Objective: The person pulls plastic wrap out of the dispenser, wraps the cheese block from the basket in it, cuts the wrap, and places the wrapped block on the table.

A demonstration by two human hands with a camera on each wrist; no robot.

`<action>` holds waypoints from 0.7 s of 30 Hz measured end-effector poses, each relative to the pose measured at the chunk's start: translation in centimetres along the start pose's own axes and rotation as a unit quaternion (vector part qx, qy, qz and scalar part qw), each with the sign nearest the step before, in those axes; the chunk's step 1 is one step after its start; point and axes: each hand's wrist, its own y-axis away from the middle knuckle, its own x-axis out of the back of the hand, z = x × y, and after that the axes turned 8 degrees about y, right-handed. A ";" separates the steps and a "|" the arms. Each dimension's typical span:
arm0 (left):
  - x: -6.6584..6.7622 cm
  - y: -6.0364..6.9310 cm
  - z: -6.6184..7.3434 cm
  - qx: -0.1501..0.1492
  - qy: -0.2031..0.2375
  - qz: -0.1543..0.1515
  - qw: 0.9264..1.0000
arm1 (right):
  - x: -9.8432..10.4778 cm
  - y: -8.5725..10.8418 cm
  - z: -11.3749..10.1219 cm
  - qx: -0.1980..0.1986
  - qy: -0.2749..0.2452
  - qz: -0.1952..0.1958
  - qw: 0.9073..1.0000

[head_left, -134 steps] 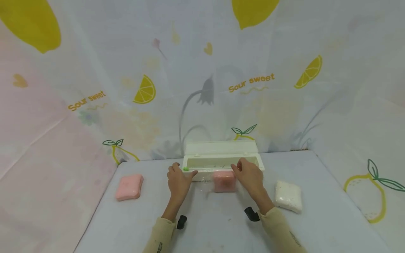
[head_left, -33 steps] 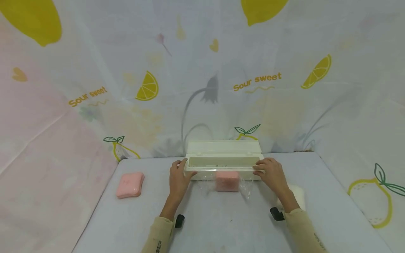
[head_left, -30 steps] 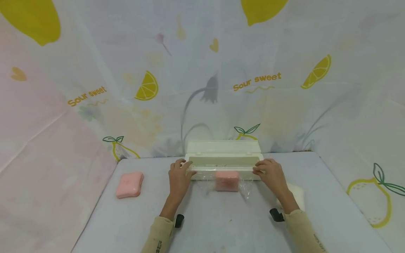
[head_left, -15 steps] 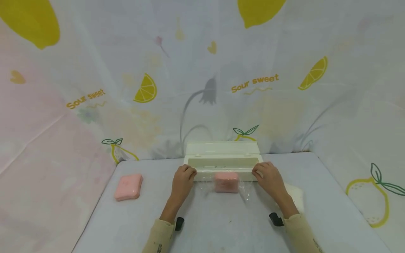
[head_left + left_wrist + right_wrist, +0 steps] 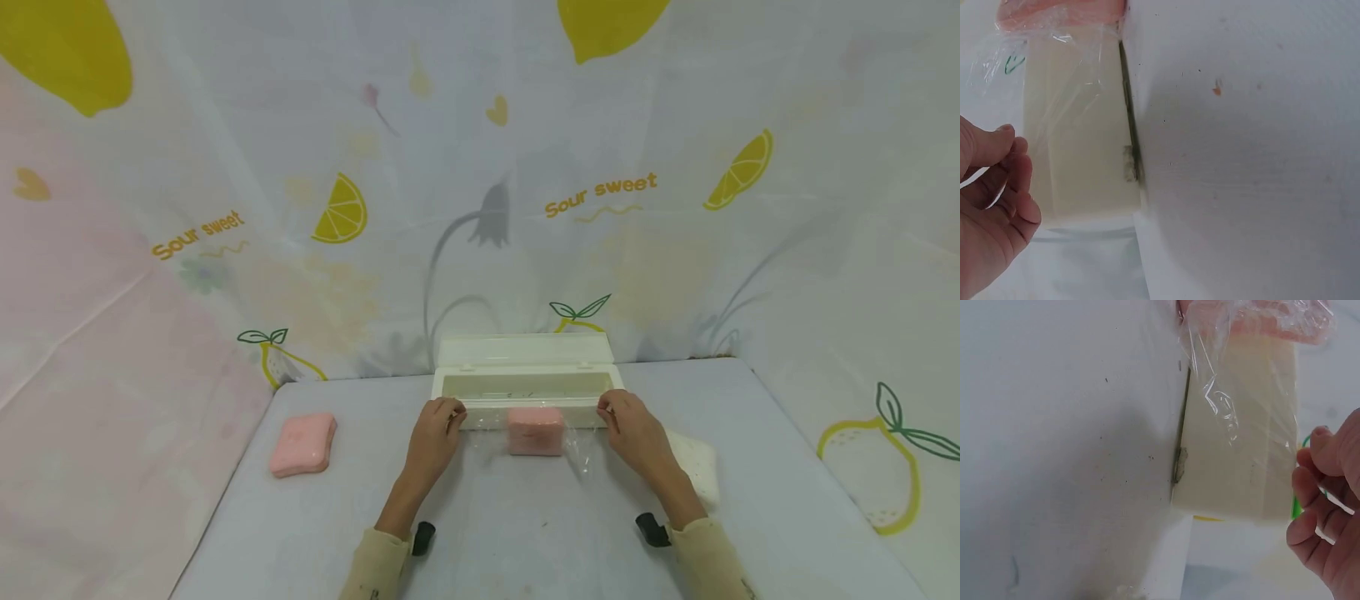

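A long white cling film dispenser box point(image 5: 527, 351) stands at the back of the table, its lid raised. Against its front sits a pink block point(image 5: 536, 435), partly covered by clear cling film point(image 5: 577, 457) that spreads out crumpled on both sides. My left hand point(image 5: 433, 437) pinches the film near the box's left front corner, thumb against curled fingers in the left wrist view. At the right front corner, my right hand point(image 5: 636, 435) pinches the film likewise, fingertips together. The film's edge between the fingers is hard to make out.
Another pink block point(image 5: 303, 444) lies on the table at the left. A white block point(image 5: 697, 471) lies at the right, partly hidden by my right forearm. Behind the box rises a printed cloth wall point(image 5: 420, 167). Small crumbs dot the tabletop point(image 5: 525, 533).
My right hand has moved from beside the pink block out to the box's right end. Both hands' fingers have drawn together at the front corners since a second ago. The block stays in place.
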 end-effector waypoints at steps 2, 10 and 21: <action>0.1 0.1 0.1 0.023 0.018 -0.011 0.999 | 0.0 0.1 0.0 0.001 0.002 0.009 1.000; 0.0 0.5 0.4 0.120 0.098 -0.054 0.986 | -0.3 -0.1 0.7 0.057 0.023 0.121 0.991; 0.1 0.4 0.9 0.117 0.167 -0.061 0.977 | -1.0 0.2 1.0 0.048 0.006 0.172 0.984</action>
